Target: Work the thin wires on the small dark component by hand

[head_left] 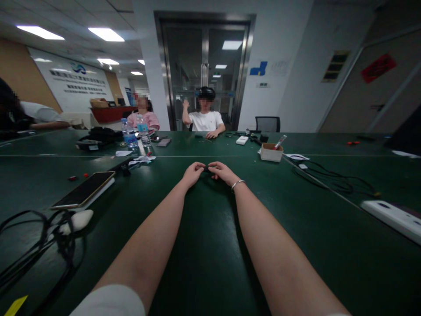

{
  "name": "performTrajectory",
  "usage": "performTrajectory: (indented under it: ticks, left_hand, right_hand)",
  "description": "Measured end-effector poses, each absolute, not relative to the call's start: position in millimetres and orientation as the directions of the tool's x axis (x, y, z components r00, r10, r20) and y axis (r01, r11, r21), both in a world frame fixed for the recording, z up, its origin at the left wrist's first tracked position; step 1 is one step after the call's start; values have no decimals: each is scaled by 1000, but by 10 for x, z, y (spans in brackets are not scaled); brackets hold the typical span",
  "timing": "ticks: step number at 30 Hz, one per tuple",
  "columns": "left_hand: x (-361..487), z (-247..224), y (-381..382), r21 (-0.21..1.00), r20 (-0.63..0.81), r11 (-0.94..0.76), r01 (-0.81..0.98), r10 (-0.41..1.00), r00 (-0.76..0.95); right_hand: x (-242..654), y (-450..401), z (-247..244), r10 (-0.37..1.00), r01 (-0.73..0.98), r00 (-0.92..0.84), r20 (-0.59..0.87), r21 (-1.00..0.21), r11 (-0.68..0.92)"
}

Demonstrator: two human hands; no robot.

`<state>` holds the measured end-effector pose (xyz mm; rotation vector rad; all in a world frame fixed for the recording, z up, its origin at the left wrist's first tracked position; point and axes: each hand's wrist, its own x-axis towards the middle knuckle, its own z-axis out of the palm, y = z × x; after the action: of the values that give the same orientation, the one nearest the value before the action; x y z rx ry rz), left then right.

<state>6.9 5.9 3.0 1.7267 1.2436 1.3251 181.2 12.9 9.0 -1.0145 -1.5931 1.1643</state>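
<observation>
Both my arms reach forward over the dark green table point(210, 237). Between my fingertips is a small black object point(206, 168), too small to tell its kind. My left hand point(193, 174) pinches its left side, thumb and fingers closed. From the other side, my right hand point(223, 173) grips it the same way, with a silver bracelet on that wrist. The fingers hide most of the object, and it is held at or just above the tabletop.
A phone point(84, 189) and tangled black cables point(62, 237) lie at left. Water bottles point(143, 131) stand farther back. On the right are a small open box point(271, 152), more cables point(332, 175) and a white power strip point(394, 217). People sit across the table.
</observation>
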Motion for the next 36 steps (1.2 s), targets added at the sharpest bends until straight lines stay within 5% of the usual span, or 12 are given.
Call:
performTrajectory:
  ticks: [36]
  left_hand:
    - [74, 39, 54, 890, 350, -343, 302, 936, 32]
  right_hand:
    - [1808, 88, 123, 948, 116, -272, 167, -972, 205]
